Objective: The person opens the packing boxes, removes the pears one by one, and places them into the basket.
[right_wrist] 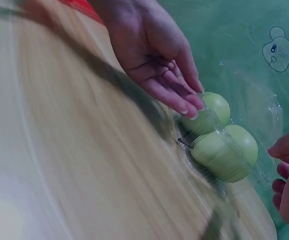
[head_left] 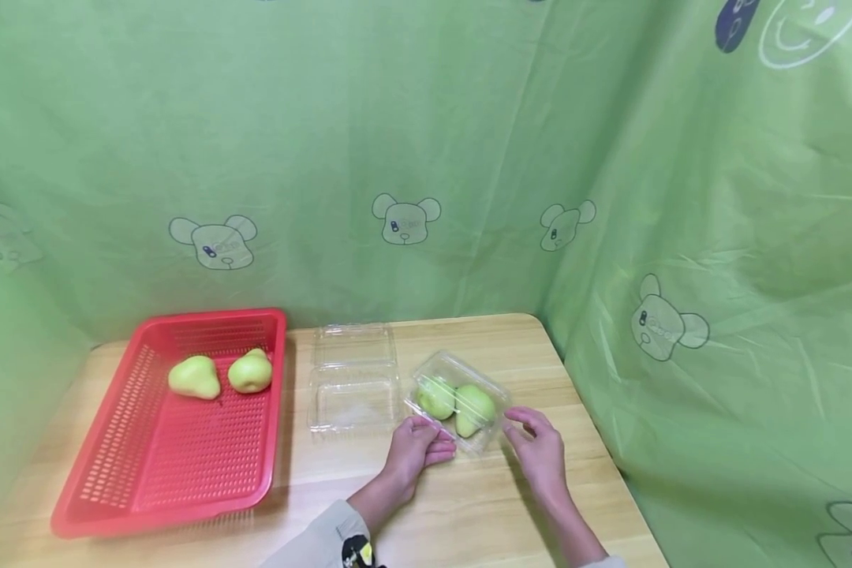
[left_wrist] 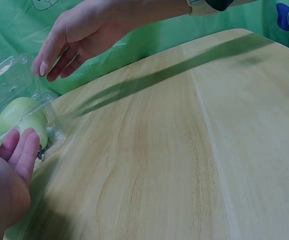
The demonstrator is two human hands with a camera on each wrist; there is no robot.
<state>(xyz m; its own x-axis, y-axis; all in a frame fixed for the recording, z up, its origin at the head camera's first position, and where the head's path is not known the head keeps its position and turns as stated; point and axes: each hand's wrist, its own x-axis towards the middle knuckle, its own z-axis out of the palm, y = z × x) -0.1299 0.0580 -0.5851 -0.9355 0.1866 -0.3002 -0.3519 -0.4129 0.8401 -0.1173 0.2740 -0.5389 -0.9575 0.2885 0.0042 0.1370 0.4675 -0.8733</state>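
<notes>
Two green pears (head_left: pixel 474 409) sit side by side in a clear plastic clamshell box (head_left: pixel 461 367) at the right of the table. My left hand (head_left: pixel 413 451) is at the box's near left corner, its thumb and fingers pinching the front edge, as the right wrist view shows. On the other side, my right hand (head_left: pixel 537 451) has its loosely bent fingers right at the box's right edge. The left wrist view shows that right hand (left_wrist: pixel 79 42) close over the clear plastic, with a pear (left_wrist: pixel 24 117) below it.
A red plastic basket (head_left: pixel 273 442) on the left holds two more pears (head_left: pixel 195 377). Between basket and hands lies another clear clamshell (head_left: pixel 353 402), unfolded. Green curtain (head_left: pixel 412 142) with bear faces hangs behind and to the right of the wooden table (head_left: pixel 483 513).
</notes>
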